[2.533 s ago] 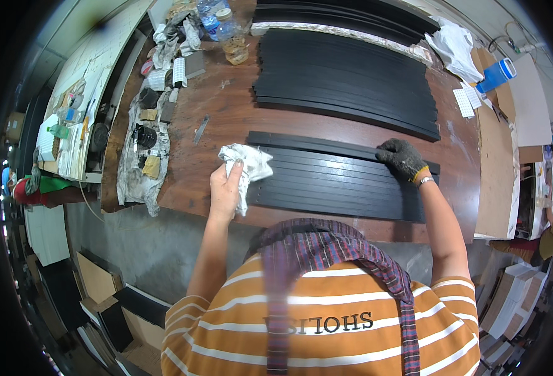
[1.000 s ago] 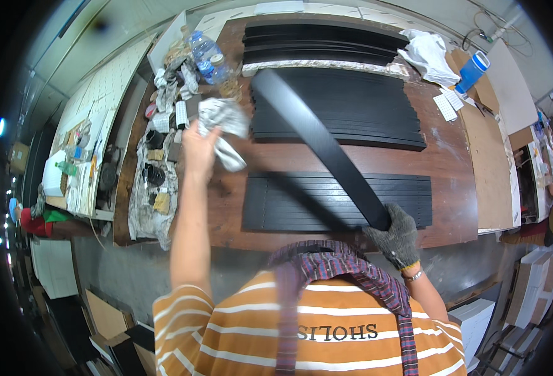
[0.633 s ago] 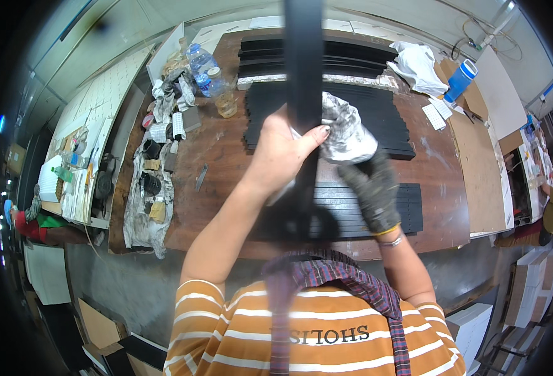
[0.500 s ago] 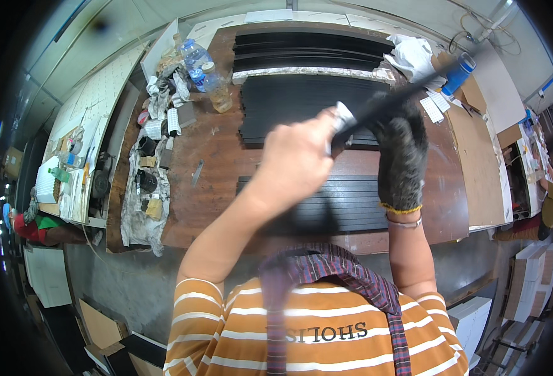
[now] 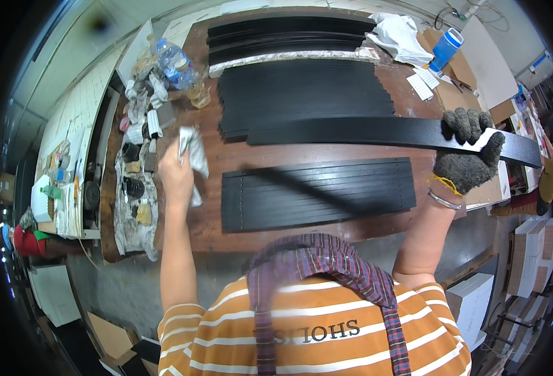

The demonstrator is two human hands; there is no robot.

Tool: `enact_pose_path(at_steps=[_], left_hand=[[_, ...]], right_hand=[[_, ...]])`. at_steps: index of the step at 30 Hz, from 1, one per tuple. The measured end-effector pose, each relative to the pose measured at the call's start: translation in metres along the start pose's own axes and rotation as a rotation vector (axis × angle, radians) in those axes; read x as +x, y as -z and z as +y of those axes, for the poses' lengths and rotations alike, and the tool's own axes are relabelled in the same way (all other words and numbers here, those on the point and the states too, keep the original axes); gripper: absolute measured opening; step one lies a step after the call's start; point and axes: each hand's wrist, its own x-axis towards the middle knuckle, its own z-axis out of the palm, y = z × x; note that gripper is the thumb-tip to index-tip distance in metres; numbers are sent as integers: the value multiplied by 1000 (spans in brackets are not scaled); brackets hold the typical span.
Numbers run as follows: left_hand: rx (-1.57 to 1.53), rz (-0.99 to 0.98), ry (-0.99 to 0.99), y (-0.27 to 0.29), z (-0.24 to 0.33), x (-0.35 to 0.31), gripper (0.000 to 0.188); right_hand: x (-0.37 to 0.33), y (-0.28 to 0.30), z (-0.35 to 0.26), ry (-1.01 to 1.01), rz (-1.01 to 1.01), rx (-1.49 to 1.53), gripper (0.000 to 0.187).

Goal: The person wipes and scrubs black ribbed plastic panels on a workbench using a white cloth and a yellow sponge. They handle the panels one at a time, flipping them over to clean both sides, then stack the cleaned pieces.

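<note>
My right hand (image 5: 468, 166), in a dark grey knit glove with a yellow cuff edge, grips a long flat black slat (image 5: 352, 133) near its right end. The slat lies roughly level across the view, above the table. A white patch shows on it beside the glove; I cannot tell whether it is glare. My bare left hand (image 5: 175, 172) is closed round a crumpled whitish cloth (image 5: 195, 153), apart from the slat's left end. Nearer to me is a row of black slats (image 5: 317, 197) laid side by side, crossed by a dark shadow. Behind lies a larger group of black slats (image 5: 301, 91).
More black strips (image 5: 289, 34) lie at the table's far edge. Plastic bottles (image 5: 173, 66), rags and small jars (image 5: 132, 186) crowd the left side. A blue tumbler (image 5: 446, 49), white plastic bag (image 5: 402, 37) and cardboard stand at right. Other people are at both outer edges.
My hands, close together over the slats before, have moved apart: the left with its cloth to the left, the right outward. The slat has swung from a steep slant to nearly level.
</note>
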Motion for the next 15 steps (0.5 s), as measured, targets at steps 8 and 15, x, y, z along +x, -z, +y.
enact_pose_path(at_steps=[8, 15], left_hand=[[-21, -280, -736, -86, 197, -12, 78], [132, -502, -402, -68, 86, -56, 62]], right_hand=[[-17, 3, 58, -236, 97, 134, 41], [15, 51, -42, 14, 571, -100, 49]])
